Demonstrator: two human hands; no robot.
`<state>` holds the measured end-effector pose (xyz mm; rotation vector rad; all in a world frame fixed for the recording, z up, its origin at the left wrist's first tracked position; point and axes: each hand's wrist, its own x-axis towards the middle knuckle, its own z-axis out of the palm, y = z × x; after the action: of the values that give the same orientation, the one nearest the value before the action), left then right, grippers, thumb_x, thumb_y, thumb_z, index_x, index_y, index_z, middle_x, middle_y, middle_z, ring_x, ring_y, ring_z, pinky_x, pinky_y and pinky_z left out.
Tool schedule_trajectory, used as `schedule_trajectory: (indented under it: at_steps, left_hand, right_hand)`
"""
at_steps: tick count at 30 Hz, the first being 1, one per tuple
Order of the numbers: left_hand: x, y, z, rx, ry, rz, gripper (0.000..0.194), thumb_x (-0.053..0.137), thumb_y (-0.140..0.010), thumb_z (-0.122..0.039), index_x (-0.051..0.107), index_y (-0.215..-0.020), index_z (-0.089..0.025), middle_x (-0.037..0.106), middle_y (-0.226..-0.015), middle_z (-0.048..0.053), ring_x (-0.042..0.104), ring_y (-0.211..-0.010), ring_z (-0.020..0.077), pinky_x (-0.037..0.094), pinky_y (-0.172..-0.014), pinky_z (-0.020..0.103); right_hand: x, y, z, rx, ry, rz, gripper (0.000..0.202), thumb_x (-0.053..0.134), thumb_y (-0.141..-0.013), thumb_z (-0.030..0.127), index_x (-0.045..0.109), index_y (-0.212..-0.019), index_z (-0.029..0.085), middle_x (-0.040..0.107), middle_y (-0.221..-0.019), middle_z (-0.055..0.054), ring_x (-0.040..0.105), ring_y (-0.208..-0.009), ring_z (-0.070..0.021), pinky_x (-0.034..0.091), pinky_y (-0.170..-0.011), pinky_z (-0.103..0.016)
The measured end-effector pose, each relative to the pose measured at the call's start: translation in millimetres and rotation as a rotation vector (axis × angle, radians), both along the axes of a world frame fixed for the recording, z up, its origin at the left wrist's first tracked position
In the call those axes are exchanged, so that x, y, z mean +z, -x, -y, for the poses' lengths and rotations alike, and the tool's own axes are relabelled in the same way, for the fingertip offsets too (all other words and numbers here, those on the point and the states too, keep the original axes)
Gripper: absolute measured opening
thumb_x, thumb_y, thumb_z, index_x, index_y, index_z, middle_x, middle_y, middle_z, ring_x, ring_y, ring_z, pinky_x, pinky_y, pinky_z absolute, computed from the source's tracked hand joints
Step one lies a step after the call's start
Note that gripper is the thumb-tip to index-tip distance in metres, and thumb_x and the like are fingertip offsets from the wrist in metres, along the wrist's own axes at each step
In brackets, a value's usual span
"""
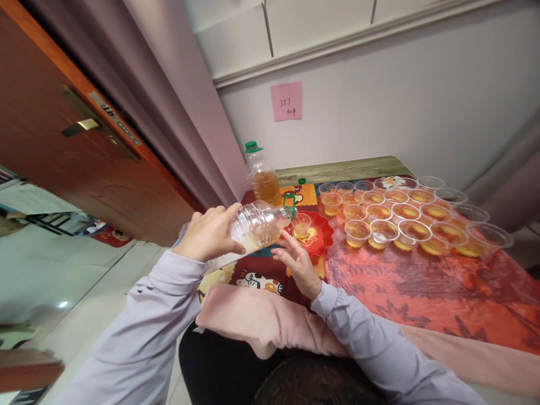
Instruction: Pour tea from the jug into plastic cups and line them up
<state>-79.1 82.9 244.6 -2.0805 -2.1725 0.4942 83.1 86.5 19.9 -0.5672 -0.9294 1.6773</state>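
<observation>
My left hand (213,232) is closed around a large clear plastic bottle (260,220), held tilted nearly flat with its neck to the right. Some pale amber liquid lies in it, and a green handle (289,206) sits at its neck. Under the mouth, a clear plastic cup (301,226) with a little amber liquid stands on a red scalloped plate (324,236). My right hand (298,263) is just below the bottle's neck, fingers stretched out and slightly apart; whether the fingertips touch the bottle I cannot tell.
Rows of clear cups (382,230) with amber liquid stand close together on the red-covered table (392,287). Behind my bottle, a second green-capped bottle (265,179) stands upright. A loose green cap (302,181) lies nearby. Pink cloth (265,318) covers the near edge; a wooden door (97,135) is at left.
</observation>
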Motion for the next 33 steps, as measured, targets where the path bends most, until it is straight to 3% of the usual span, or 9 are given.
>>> schedule_trajectory:
  at_steps: [6,10,14,18,21,23,25,28,33]
  left_hand:
    - [-2.4,2,0,0.001,-0.001,0.016,0.101,0.083,-0.073,-0.05,0.039,-0.162,-0.027,0.066,-0.142,0.017,0.059,-0.136,0.0405,0.047,-0.103,0.05]
    - [-22.1,20,5,-0.009,-0.071,0.125,0.113,0.083,-0.074,-0.051,0.026,-0.168,-0.025,0.059,-0.154,0.02,0.055,-0.142,0.0429,0.045,-0.109,0.054]
    - [-67.1,45,17,0.005,-0.257,0.407,0.133,0.083,-0.075,-0.058,0.0,-0.172,-0.021,0.052,-0.162,0.023,0.05,-0.151,0.0405,0.042,-0.119,0.053]
    - [-118.1,52,32,0.134,-0.506,0.624,0.128,0.077,-0.084,-0.057,-0.013,-0.169,-0.022,0.055,-0.158,0.02,0.058,-0.146,0.0298,0.051,-0.116,0.043]
    - [-156.4,50,37,0.268,-0.676,0.605,0.116,0.06,-0.098,-0.058,-0.026,-0.166,-0.021,0.035,-0.172,0.024,0.048,-0.155,0.0294,0.051,-0.118,0.042]
    - [-184.7,52,36,0.327,-0.732,0.695,0.119,0.061,-0.097,-0.056,-0.033,-0.163,-0.023,0.029,-0.174,0.025,0.042,-0.158,0.0307,0.049,-0.119,0.047]
    - [-213.5,56,33,0.335,-0.878,0.877,0.12,0.068,-0.093,-0.05,-0.026,-0.165,-0.027,0.04,-0.168,0.023,0.049,-0.153,0.0309,0.049,-0.118,0.053]
    - [-247.9,61,26,0.322,-1.1,1.042,0.127,0.078,-0.08,-0.044,-0.011,-0.167,-0.016,0.046,-0.158,0.028,0.055,-0.145,0.0358,0.05,-0.117,0.054]
    - [-268.2,63,24,0.221,-1.257,1.272,0.131,0.09,-0.068,-0.046,0.011,-0.168,-0.016,0.045,-0.16,0.027,0.053,-0.146,0.0356,0.04,-0.124,0.055]
  right_hand:
    - [-1.0,0,0,0.0,-0.006,0.013,0.084,0.088,-0.081,0.054,0.058,-0.155,0.03,0.072,-0.136,-0.011,0.073,-0.109,-0.0242,0.06,-0.103,-0.045]
    - [-0.4,-2,0,-0.013,-0.02,0.031,0.081,0.086,-0.083,0.052,0.057,-0.156,0.031,0.07,-0.14,-0.01,0.073,-0.109,-0.0235,0.058,-0.106,-0.046]
    - [-0.2,-3,-2,-0.071,-0.047,0.024,0.08,0.085,-0.085,0.051,0.056,-0.156,0.032,0.064,-0.148,-0.012,0.073,-0.111,-0.0229,0.058,-0.106,-0.046]
    - [-2.4,-1,-3,-0.11,-0.106,0.032,0.071,0.085,-0.085,0.051,0.062,-0.149,0.031,0.064,-0.148,-0.013,0.074,-0.106,-0.0227,0.06,-0.101,-0.045]
    - [-4.8,1,-1,-0.127,-0.157,0.093,0.059,0.082,-0.087,0.051,0.068,-0.14,0.029,0.07,-0.14,-0.013,0.075,-0.104,-0.0241,0.062,-0.097,-0.044]
    - [-5.2,0,-1,-0.156,-0.205,0.165,0.051,0.079,-0.09,0.051,0.07,-0.135,0.027,0.074,-0.13,-0.012,0.076,-0.103,-0.025,0.063,-0.095,-0.044]
    - [-3.2,-6,-4,-0.223,-0.27,0.267,0.046,0.077,-0.092,0.05,0.072,-0.131,0.026,0.077,-0.12,-0.011,0.076,-0.102,-0.0255,0.064,-0.095,-0.044]
    - [4.1,-29,-17,-0.405,-0.358,0.458,0.043,0.074,-0.094,0.047,0.072,-0.129,0.023,0.077,-0.116,-0.012,0.076,-0.103,-0.0263,0.064,-0.095,-0.046]
    - [10.7,-84,-37,-0.627,-0.418,0.779,0.042,0.068,-0.097,0.048,0.069,-0.13,0.021,0.074,-0.126,-0.016,0.075,-0.107,-0.029,0.064,-0.096,-0.05]
